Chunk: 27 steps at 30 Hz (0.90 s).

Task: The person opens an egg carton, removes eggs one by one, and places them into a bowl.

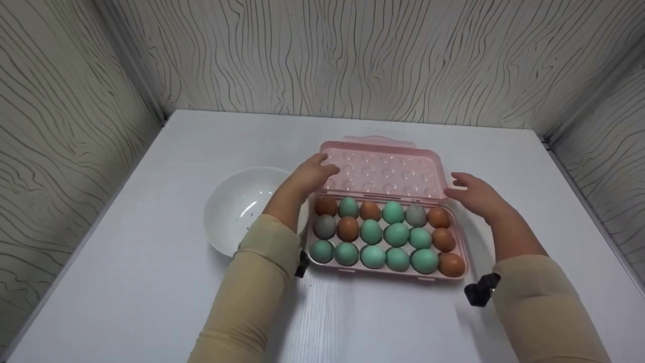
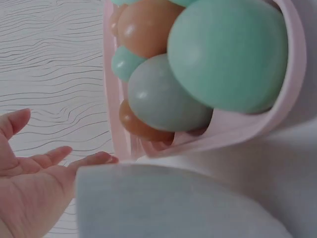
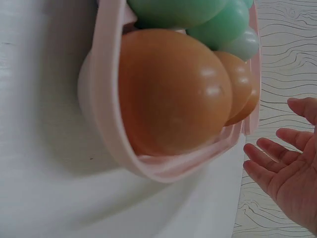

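Fingers spread, a person's left hand (image 1: pixel 310 176) and right hand (image 1: pixel 474 196) flank the pink carton (image 1: pixel 360 267) at its open lid (image 1: pixel 381 170), eggs (image 1: pixel 396 235) filling its near half.

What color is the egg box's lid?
The lid is pink; it shows best in the head view.

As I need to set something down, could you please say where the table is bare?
The tabletop is bare left of the white bowl, right of the right hand, and in front of the pink egg carton, between the sleeves. It is crowded between bowl and carton, beneath the left arm.
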Each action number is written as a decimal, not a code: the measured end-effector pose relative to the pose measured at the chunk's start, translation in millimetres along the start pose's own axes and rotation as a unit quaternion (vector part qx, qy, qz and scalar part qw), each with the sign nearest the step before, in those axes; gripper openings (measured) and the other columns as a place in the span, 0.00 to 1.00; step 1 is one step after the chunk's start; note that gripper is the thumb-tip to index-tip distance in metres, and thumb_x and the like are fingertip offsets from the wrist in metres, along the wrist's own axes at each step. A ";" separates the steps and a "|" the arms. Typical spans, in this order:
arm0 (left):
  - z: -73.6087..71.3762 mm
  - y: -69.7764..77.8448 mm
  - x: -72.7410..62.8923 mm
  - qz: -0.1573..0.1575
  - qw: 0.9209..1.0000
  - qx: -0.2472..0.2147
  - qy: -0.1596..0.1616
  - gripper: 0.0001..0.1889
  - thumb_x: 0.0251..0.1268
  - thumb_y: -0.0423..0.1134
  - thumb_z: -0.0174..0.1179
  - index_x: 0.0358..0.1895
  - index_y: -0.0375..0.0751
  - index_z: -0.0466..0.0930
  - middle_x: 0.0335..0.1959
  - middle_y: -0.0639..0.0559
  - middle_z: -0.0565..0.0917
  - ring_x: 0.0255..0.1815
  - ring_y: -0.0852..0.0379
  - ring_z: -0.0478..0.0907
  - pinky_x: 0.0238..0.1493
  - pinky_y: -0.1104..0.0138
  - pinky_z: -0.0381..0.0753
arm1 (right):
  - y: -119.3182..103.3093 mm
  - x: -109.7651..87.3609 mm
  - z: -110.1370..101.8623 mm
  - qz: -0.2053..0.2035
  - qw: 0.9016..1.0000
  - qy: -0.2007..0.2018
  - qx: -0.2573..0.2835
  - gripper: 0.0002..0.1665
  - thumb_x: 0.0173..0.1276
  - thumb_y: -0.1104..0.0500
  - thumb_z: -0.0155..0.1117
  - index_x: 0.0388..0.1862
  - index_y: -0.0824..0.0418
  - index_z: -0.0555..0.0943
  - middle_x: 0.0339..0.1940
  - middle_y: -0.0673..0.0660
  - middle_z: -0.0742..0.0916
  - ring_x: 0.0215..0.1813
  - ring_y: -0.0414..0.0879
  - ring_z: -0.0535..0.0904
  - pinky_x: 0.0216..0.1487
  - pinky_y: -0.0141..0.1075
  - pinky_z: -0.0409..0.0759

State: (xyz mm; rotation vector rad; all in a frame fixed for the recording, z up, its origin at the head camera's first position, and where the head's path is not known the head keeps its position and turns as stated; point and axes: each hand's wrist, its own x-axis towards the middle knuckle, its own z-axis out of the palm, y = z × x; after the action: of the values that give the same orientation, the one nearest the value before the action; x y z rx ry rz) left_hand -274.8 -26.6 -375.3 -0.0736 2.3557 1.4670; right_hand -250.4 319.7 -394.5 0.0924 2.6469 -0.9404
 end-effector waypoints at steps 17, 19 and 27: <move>-27.3 5.9 -20.1 0.053 0.999 -0.005 0.002 0.26 0.63 0.50 0.53 0.65 0.60 0.62 0.65 0.53 0.66 0.67 0.49 0.60 0.61 0.47 0.62 | -20.2 -13.9 -19.5 -0.069 0.992 0.076 0.077 0.42 0.62 0.38 0.55 0.70 0.54 0.57 0.67 0.61 0.67 0.67 0.59 0.62 0.61 0.58 0.60; -29.0 5.3 -21.9 0.061 0.998 -0.004 0.006 0.25 0.63 0.51 0.53 0.64 0.60 0.64 0.64 0.54 0.67 0.67 0.49 0.60 0.61 0.46 0.62 | -22.5 -15.9 -19.6 -0.084 0.988 0.086 0.093 0.41 0.62 0.40 0.56 0.69 0.55 0.58 0.66 0.61 0.68 0.66 0.58 0.63 0.62 0.56 0.61; -34.3 5.9 -32.2 0.102 0.994 -0.017 0.025 0.24 0.61 0.47 0.57 0.61 0.58 0.67 0.61 0.56 0.71 0.62 0.55 0.66 0.60 0.53 0.67 | -37.2 -24.6 -14.0 -0.128 0.979 0.104 0.123 0.38 0.61 0.42 0.60 0.67 0.54 0.63 0.62 0.58 0.73 0.62 0.52 0.69 0.61 0.48 0.66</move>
State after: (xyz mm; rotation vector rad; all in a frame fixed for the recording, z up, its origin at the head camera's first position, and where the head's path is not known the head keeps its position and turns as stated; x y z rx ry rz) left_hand -255.7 -58.6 -346.1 0.1275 2.4380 1.6168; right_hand -237.5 300.6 -353.9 -0.1018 2.7635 -1.4128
